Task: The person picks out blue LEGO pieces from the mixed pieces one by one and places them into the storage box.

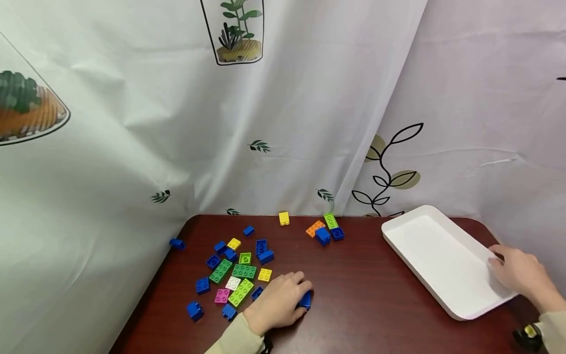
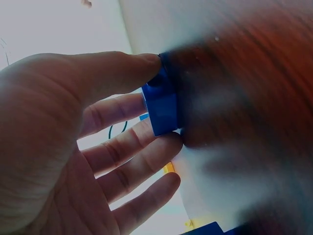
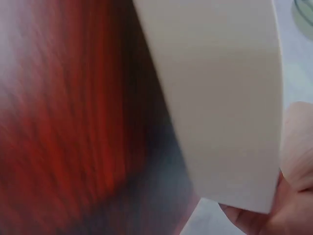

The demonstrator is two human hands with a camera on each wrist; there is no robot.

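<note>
At the front middle of the table, my left hand (image 1: 278,302) holds a blue toy building block (image 1: 305,300). In the left wrist view the thumb and fingers pinch this blue block (image 2: 163,107) right at the wood surface. My right hand (image 1: 519,270) grips the right side of a white rectangular tray (image 1: 446,260), with the thumb over the rim. Seen from the right wrist, the tray's outer wall (image 3: 220,98) fills the middle, and part of the fingers is hidden behind it.
Left of my left hand lie several loose blocks, among them a dark green block (image 1: 244,271), a pink block (image 1: 222,296) and a white block (image 1: 233,283). An orange block (image 1: 315,228) sits in a group at the back. A printed curtain (image 1: 309,98) hangs behind the table.
</note>
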